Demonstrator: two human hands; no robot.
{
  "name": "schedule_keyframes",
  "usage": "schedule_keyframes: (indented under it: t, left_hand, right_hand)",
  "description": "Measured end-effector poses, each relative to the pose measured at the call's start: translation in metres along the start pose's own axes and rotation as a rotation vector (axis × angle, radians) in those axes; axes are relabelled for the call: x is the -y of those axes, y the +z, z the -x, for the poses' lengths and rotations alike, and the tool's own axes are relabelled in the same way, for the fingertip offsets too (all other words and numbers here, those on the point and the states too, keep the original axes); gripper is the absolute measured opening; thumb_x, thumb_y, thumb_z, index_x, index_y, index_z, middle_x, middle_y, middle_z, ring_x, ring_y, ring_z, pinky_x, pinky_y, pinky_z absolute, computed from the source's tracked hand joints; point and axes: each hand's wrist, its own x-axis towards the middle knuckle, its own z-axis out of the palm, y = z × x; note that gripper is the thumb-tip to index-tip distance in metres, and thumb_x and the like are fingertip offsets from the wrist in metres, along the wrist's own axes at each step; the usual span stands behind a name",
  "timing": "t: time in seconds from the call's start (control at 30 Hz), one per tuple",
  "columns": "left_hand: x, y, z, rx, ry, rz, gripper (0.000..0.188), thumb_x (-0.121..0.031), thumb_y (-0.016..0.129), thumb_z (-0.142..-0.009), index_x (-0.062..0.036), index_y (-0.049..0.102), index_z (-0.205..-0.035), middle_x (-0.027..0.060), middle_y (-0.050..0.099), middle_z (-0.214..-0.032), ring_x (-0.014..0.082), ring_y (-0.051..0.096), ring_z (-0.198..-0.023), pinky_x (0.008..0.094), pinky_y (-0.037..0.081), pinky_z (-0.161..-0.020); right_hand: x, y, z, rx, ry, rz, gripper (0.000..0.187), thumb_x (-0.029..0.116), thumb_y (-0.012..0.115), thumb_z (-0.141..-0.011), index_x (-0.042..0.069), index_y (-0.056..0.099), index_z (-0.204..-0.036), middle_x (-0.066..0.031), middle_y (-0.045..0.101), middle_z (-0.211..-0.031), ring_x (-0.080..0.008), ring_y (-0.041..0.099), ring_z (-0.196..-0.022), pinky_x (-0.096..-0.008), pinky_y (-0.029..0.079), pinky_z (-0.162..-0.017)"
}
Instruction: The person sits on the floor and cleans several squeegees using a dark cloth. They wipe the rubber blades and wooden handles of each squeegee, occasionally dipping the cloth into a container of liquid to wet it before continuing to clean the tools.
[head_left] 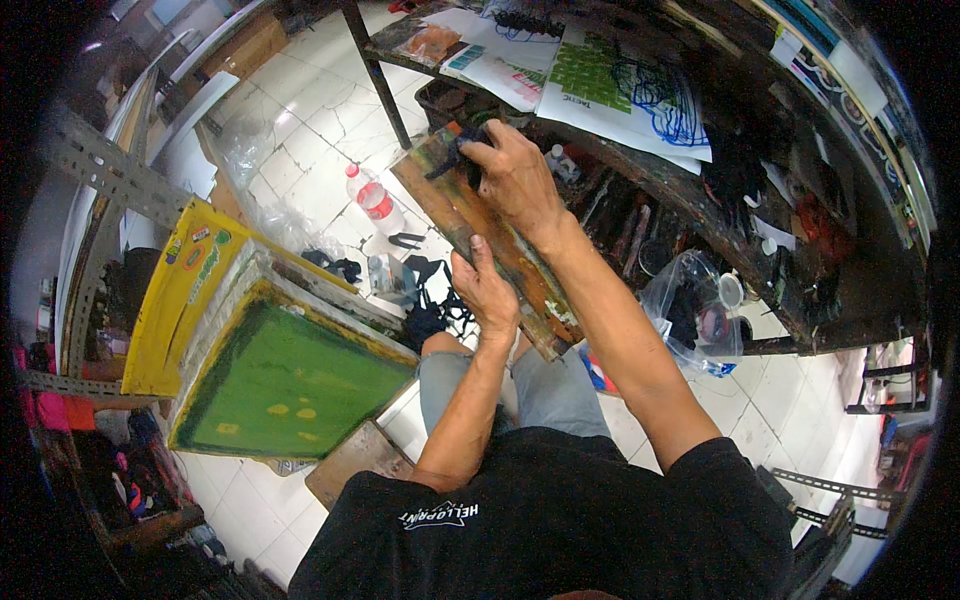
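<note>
A long, paint-stained wooden board (535, 255) slants across the space above my knees, its far end to the left. My left hand (486, 290) is closed on its left edge, thumb up along the side and the other fingers partly hidden. Over the board's far end, my right hand (515, 180) has its fingers curled around a dark bluish thing (447, 163), which looks like a crumpled rag and presses on the board's face. Smears of brown, orange and green cover the wood. What lies under my right palm is hidden.
At left lean a green-meshed frame (300, 375) and a yellow panel (175, 300). A clear bottle with a red label (372, 195) stands on the tiled floor, near dark scraps (440, 290). To the right are a dark shelf with printed sheets (620, 90) and a clear plastic bag (690, 305).
</note>
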Motion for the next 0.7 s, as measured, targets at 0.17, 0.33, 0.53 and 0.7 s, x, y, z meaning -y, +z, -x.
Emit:
schedule_keyframes:
  t: [0.17,0.33,0.53,0.7]
  left_hand:
    - [0.016,-0.003,-0.007,-0.061,0.015,0.037,0.038,-0.032,0.048,-0.099,0.0045,0.052,-0.093,0.0103,0.056,-0.082,0.0183,0.049,-0.075,0.0337,0.041,-0.071]
    - [0.023,-0.004,-0.011,-0.056,-0.025,0.257,0.037,-0.03,0.049,-0.099,0.0066,0.052,-0.097,0.0098,0.058,-0.086,0.0175,0.052,-0.078,0.0323,0.044,-0.071]
    - [0.022,-0.01,-0.019,-0.061,-0.135,0.413,0.033,-0.027,0.05,-0.098,0.0047,0.052,-0.103,0.0093,0.059,-0.096,0.0171,0.055,-0.085,0.0304,0.045,-0.078]
    - [0.019,-0.01,-0.017,-0.076,-0.188,0.466,0.031,-0.026,0.049,-0.098,0.0037,0.053,-0.105,0.0092,0.059,-0.098,0.0173,0.055,-0.088,0.0311,0.045,-0.079]
  right_hand:
    - [0.0,-0.002,0.034,0.077,0.036,-0.013,0.026,-0.006,0.059,-0.065,-0.001,0.064,-0.09,-0.0174,0.054,-0.085,-0.0376,0.058,-0.08,-0.0452,0.047,-0.068]
    - [0.008,-0.013,0.072,0.117,0.168,-0.052,0.021,-0.005,0.059,-0.066,-0.002,0.064,-0.085,-0.0176,0.053,-0.079,-0.0379,0.057,-0.077,-0.0449,0.045,-0.065]
    - [0.017,-0.033,0.12,0.199,0.285,-0.083,0.019,-0.007,0.059,-0.069,-0.001,0.063,-0.086,-0.0166,0.052,-0.077,-0.036,0.057,-0.076,-0.0436,0.044,-0.064]
    - [0.018,-0.052,0.154,0.223,0.337,-0.117,0.019,-0.008,0.059,-0.07,-0.002,0.063,-0.088,-0.0169,0.055,-0.079,-0.0371,0.058,-0.077,-0.0429,0.046,-0.067]
